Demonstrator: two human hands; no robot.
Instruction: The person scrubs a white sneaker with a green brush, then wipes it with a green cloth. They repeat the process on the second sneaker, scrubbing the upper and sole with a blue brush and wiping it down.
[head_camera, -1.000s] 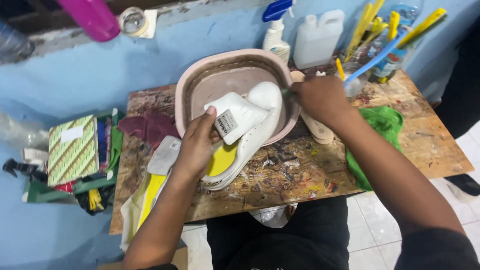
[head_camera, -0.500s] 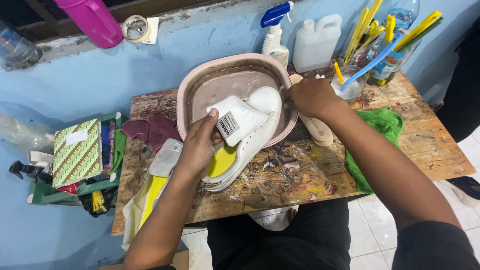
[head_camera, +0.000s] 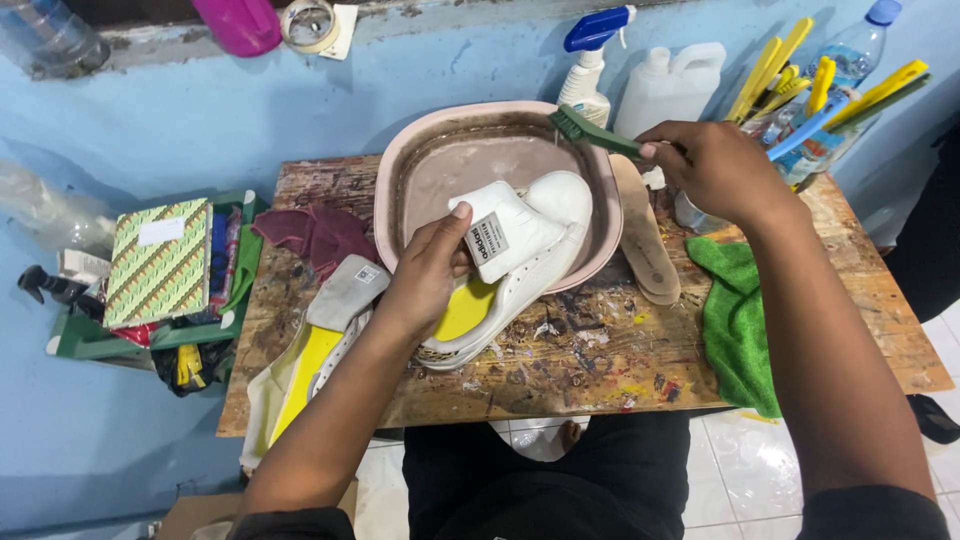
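Head view: my left hand (head_camera: 432, 275) clamps the shoe (head_camera: 510, 265) half over the basin (head_camera: 400, 165); right hand (head_camera: 715, 170) grips the brush (head_camera: 590, 130). Scrubbing could tip it in.

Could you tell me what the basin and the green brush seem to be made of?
The basin: probably plastic, pale pink, with a smooth moulded rim. The green brush, held by the right hand: likely a plastic handle, uniform in colour, with short stiff bristles.

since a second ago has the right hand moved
Yes. The right hand has lifted clear of the shoe, now holding a green brush over the basin's far rim.
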